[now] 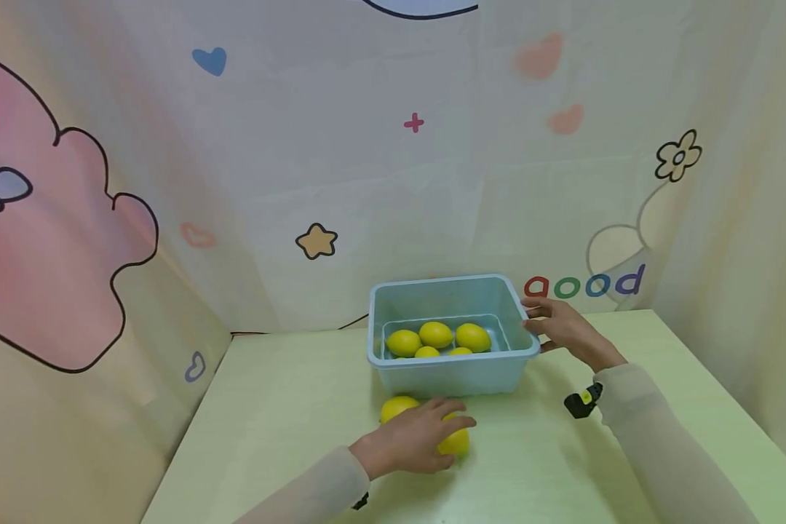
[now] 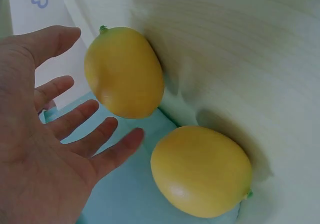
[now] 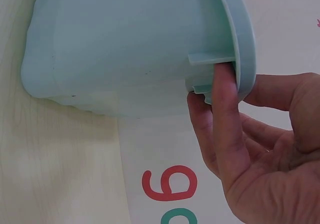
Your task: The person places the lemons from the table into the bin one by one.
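Observation:
A light blue plastic bin (image 1: pixel 452 375) stands at the back of the table with several yellow lemons (image 1: pixel 436 335) inside. My right hand (image 1: pixel 566 327) grips its right rim; in the right wrist view, fingers (image 3: pixel 227 129) curl under the rim (image 3: pixel 245 44) with the thumb on the other side. Two more lemons lie on the table in front of the bin, one farther left (image 1: pixel 399 407) and one nearer (image 1: pixel 457 442). Over them hovers my left hand (image 1: pixel 413 437), fingers spread. In the left wrist view a gap separates that hand (image 2: pixel 55 129) from the nearer lemon (image 2: pixel 125 72).
The pale wooden table (image 1: pixel 282 429) runs back to a printed curtain (image 1: pixel 340 167). A thin dark cable (image 1: pixel 354 322) lies along the back edge, left of the bin. Each wrist carries a small black device (image 1: pixel 583 402).

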Tool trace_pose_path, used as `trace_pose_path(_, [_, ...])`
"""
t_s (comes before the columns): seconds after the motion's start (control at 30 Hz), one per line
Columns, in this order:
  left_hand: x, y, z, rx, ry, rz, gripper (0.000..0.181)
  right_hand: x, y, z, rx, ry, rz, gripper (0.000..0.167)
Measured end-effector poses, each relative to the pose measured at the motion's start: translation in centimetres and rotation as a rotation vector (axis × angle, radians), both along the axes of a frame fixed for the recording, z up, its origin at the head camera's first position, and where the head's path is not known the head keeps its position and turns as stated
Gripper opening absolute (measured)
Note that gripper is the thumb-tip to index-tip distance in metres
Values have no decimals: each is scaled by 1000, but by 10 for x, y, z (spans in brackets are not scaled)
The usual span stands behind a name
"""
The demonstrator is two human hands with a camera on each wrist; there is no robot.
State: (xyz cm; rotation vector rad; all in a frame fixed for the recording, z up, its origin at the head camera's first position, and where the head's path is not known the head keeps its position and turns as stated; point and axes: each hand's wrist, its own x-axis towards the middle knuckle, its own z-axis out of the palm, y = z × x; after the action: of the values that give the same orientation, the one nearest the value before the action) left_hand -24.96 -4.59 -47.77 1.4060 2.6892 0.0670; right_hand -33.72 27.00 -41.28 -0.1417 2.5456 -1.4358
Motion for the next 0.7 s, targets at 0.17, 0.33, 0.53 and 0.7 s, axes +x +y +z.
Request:
trace_pose_path(0.17, [-3, 1, -7, 4, -46, 22, 61, -1, 0, 0, 5, -2, -4, 65])
trace_pose_path(0.33, [-7, 2, -15, 8, -75, 19, 59, -2, 1, 0, 13, -6, -6, 65])
trace_pose_path(0.53, [-8, 4, -20, -14, -77, 14, 57, -2, -1, 0, 20, -14, -22, 64])
trace_pose_path(0.7, [-7, 5, -24, -51, -98, 30, 55, -1, -2, 1, 31, -17, -13, 65])
